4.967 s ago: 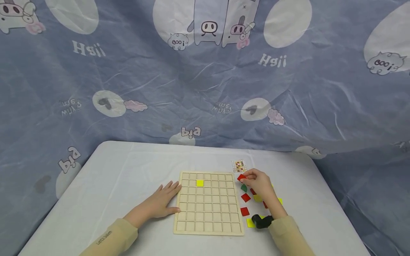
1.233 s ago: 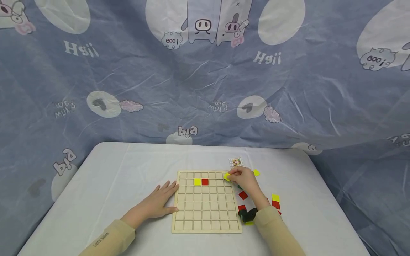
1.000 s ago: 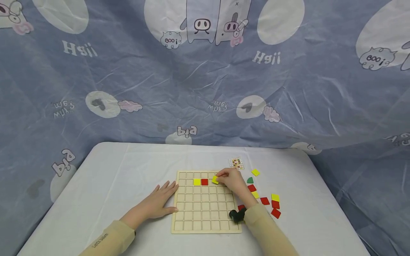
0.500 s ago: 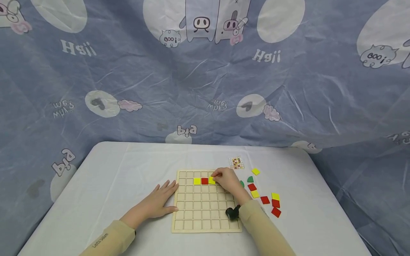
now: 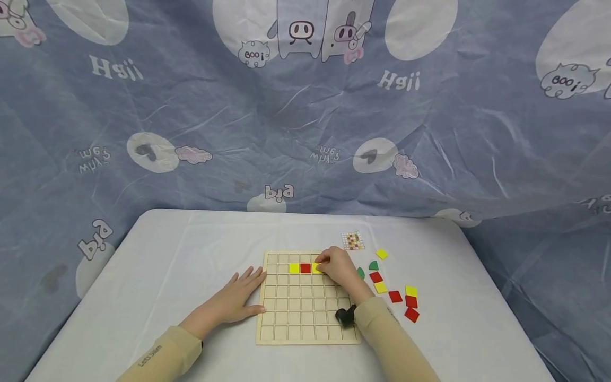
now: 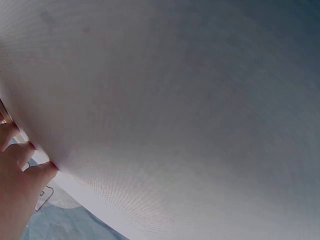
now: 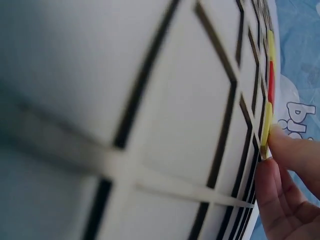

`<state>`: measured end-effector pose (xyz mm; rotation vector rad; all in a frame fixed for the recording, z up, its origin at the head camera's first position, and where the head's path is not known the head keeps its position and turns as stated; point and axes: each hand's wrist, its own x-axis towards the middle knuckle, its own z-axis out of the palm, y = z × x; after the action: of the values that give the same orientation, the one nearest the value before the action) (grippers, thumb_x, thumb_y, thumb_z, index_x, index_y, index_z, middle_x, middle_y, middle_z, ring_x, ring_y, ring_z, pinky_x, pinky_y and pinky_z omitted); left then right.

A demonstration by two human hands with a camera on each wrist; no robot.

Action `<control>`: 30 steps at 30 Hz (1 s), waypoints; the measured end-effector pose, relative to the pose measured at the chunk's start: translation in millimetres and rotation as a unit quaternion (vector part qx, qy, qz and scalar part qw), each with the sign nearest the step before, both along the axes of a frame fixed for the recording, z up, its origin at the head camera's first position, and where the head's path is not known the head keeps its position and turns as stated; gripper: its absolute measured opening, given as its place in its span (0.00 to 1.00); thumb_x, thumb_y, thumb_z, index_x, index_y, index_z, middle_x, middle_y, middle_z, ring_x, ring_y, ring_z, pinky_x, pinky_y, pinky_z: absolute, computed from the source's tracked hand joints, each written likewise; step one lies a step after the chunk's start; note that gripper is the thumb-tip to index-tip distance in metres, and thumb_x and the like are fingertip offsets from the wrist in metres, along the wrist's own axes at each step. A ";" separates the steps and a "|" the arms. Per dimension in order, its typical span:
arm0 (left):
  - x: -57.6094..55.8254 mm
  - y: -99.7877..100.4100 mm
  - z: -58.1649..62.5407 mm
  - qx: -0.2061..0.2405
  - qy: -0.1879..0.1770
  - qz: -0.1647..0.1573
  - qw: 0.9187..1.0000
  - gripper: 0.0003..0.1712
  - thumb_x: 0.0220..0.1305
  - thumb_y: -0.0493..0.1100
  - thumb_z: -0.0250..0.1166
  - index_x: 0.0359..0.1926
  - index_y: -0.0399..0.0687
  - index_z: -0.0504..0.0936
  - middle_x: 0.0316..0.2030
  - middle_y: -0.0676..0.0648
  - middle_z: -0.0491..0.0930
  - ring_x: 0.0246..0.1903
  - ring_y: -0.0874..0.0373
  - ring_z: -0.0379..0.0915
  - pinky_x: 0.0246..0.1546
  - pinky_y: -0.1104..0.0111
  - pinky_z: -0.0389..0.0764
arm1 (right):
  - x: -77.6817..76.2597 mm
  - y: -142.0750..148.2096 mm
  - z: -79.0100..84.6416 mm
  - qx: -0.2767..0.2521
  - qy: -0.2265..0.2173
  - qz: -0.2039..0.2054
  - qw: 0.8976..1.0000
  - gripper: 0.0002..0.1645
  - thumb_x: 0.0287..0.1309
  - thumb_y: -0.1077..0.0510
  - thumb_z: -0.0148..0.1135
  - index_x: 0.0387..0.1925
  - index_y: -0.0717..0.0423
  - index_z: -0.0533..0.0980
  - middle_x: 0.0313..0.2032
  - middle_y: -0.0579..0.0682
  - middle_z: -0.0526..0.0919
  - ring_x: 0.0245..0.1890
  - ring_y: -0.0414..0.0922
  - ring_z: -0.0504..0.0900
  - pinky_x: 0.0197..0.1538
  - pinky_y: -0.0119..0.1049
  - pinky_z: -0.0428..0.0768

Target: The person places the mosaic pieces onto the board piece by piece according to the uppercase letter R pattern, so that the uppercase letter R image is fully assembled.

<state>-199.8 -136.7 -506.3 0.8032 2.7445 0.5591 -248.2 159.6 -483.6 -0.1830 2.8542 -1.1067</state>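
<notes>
Right grip: pinches a yellow tile over a square of the board, right next to the red tile.
Yellow tile: I think it could end up crooked if the fingers let go with one edge on a ridge.
Red tile: it might get bumped, because the pinched one is so close.
Left grip: spread out, holding nothing, touching the board's left side. A hard push could slide everything.
Black thing: hangs by the right sleeve, over the corner squares. If it dips, it may rub the board.
Right wrist camera: sees the thumb against the tile's thick edge, which the head camera misses. I can't tell if it lies flat.
Head camera: only this one shows the loose tiles and picture card on the bench.
Left wrist camera: no tiles at all.
</notes>
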 end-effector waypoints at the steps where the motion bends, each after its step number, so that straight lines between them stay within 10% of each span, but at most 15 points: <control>1: -0.2 -0.1 0.1 0.001 0.000 0.001 1.000 0.49 0.64 0.62 0.63 0.76 0.43 0.56 0.76 0.41 0.52 0.76 0.39 0.43 0.73 0.39 0.48 | -0.3 -0.5 -0.2 0.004 0.004 0.000 1.000 0.03 0.55 0.64 0.70 0.33 0.56 0.86 0.32 0.48 0.80 0.30 0.42 0.76 0.37 0.36 0.79; 17: 0.7 0.0 1.4 -0.003 -0.003 0.006 1.000 0.50 0.62 0.64 0.63 0.76 0.44 0.56 0.77 0.41 0.52 0.76 0.40 0.43 0.73 0.39 0.48 | 3.5 58.3 8.9 -0.025 0.008 -0.096 0.995 0.10 0.60 0.59 0.67 0.43 0.57 0.84 0.43 0.55 0.85 0.40 0.48 0.83 0.40 0.39 0.83; 30: 0.6 0.6 1.9 -0.005 -0.002 0.003 1.000 0.50 0.63 0.64 0.63 0.76 0.44 0.56 0.76 0.41 0.52 0.76 0.39 0.43 0.73 0.39 0.48 | 10.8 129.3 -10.5 0.017 -0.059 -0.136 0.989 0.19 0.57 0.59 0.70 0.51 0.58 0.82 0.54 0.62 0.79 0.53 0.57 0.76 0.63 0.56 0.74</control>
<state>-199.2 -136.1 -504.4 0.7901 2.7444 0.5481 -237.4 288.9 -494.1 0.2742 2.8477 -1.0670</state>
